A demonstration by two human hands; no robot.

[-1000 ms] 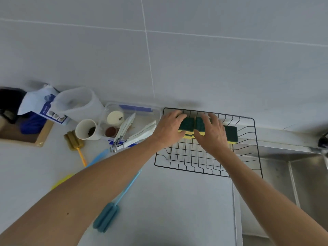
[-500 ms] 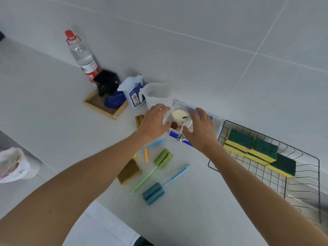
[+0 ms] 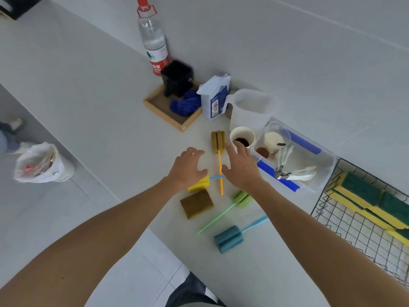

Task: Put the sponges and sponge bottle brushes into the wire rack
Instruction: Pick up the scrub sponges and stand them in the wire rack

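Observation:
The black wire rack lies at the right with green-and-yellow sponges stacked in its far side. On the counter lie a brown sponge, a yellow sponge brush with a blue handle, a brown-headed brush with an orange handle, a green brush and a blue brush. My left hand hovers open over the yellow brush. My right hand is open just right of the orange handle. Neither hand holds anything.
A clear plastic tub with a small jar and utensils sits between the brushes and the rack. A paper cup, white jug, white bag, wooden tray with a black holder, and a water bottle stand behind.
Both hands left the sponges in the rack and swung left, past the tub, to above the brushes. The camera view turned left with them.

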